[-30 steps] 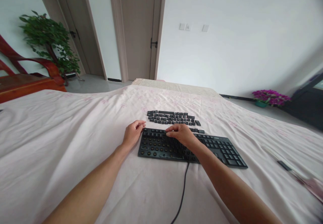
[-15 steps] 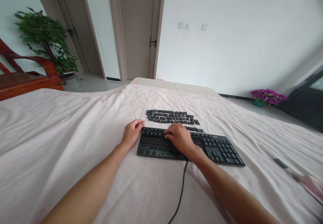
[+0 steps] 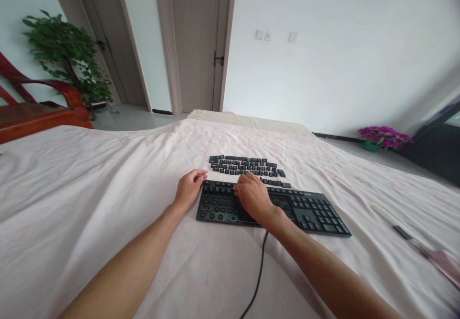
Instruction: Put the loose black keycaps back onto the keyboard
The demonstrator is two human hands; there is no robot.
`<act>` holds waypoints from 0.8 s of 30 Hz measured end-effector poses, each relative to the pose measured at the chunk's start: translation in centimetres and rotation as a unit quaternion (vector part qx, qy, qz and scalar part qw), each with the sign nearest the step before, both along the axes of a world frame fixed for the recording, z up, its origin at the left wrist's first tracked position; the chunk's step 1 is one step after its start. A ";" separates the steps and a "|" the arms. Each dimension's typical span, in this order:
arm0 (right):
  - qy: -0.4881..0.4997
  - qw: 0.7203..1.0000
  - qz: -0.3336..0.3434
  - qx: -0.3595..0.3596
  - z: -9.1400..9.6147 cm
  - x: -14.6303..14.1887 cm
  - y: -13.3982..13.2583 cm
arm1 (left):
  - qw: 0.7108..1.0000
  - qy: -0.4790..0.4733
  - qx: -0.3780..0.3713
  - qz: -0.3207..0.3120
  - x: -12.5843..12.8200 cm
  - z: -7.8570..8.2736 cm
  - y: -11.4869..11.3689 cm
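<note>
A black keyboard (image 3: 266,209) lies on the cloth, its left part stripped of many keycaps so that round switch sites show; the number pad on the right keeps its caps. My right hand (image 3: 253,194) is over the middle of the upper rows, fingers curled together and pointing down; what is between the fingertips is hidden. At the upper left corner my left hand (image 3: 189,188) lies with fingers extended and thumb slightly apart, the tips at the keyboard's edge. Just beyond the keyboard, loose black keycaps (image 3: 244,167) are laid out in rows.
A cable (image 3: 261,266) runs from the keyboard toward me over the wrinkled pink-white cloth (image 3: 151,271). On the right lies a slim tool with a dark part (image 3: 402,233). Farther off are a wooden chair (image 3: 68,101), a leafy plant (image 3: 64,46), purple flowers (image 3: 386,136) and doors (image 3: 194,46).
My right hand has shifted slightly up and left over the upper key rows, its fingers more drawn in. The left hand stays at the corner.
</note>
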State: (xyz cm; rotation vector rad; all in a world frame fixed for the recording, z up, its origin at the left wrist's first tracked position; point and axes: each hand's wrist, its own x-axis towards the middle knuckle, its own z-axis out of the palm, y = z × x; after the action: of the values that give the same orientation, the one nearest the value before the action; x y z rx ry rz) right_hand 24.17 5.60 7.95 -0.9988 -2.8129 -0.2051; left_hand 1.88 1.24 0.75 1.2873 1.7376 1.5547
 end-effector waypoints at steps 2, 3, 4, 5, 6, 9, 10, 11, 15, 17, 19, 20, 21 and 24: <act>-0.017 1.000 0.006 0.015 -0.2 0.0 -0.3 | 1.000 0.006 0.000 0.000 0.0 0.0 0.0; -0.022 0.999 0.008 0.021 -0.2 0.0 -0.5 | 1.000 0.009 0.000 -0.001 0.0 0.0 0.0; -0.026 0.999 0.008 0.026 -0.2 0.0 -0.8 | 1.000 0.011 0.000 -0.001 -0.1 -0.1 0.0; -0.030 0.999 0.008 0.028 -0.2 0.0 -1.1 | 1.000 0.013 0.001 -0.001 -0.1 -0.1 0.0; -0.034 0.999 0.008 0.029 -0.2 0.0 -1.4 | 1.000 0.015 0.001 -0.002 -0.1 -0.1 0.0; -0.044 0.999 0.010 0.027 0.0 0.0 -2.4 | 1.000 0.018 0.001 0.000 -0.2 -0.3 0.0; -0.048 0.998 0.010 0.027 0.0 0.0 -2.6 | 1.000 0.019 0.001 0.001 -0.1 -0.3 0.0; -0.049 0.998 0.009 0.026 0.0 0.0 -2.8 | 1.000 0.020 0.001 0.002 -0.1 -0.3 0.0; -0.029 0.999 0.024 0.004 0.2 0.5 -2.4 | 1.000 0.021 0.001 0.002 -0.1 -0.3 0.0; 0.010 0.999 0.032 -0.021 0.4 1.3 -1.2 | 1.000 0.016 0.001 -0.001 -0.1 -0.3 0.0; 0.064 0.997 0.000 -0.032 0.7 2.4 0.6 | 1.000 0.010 0.002 -0.004 -0.1 -0.3 0.0; 0.085 0.996 -0.029 -0.031 0.7 3.0 1.5 | 1.000 0.007 0.002 -0.005 -0.1 -0.3 0.0; 0.100 0.993 -0.059 -0.025 0.8 3.5 2.4 | 1.000 0.004 0.001 -0.005 -0.1 -0.3 0.0; 0.100 0.988 -0.118 -0.014 0.4 4.2 4.7 | 1.000 0.000 0.001 -0.001 -0.1 -0.3 0.1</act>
State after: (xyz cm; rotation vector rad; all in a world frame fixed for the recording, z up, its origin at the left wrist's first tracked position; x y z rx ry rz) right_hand 28.36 10.34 8.36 -1.2807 -2.5232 -0.0850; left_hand 1.80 1.29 0.45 1.2890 1.7336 1.5556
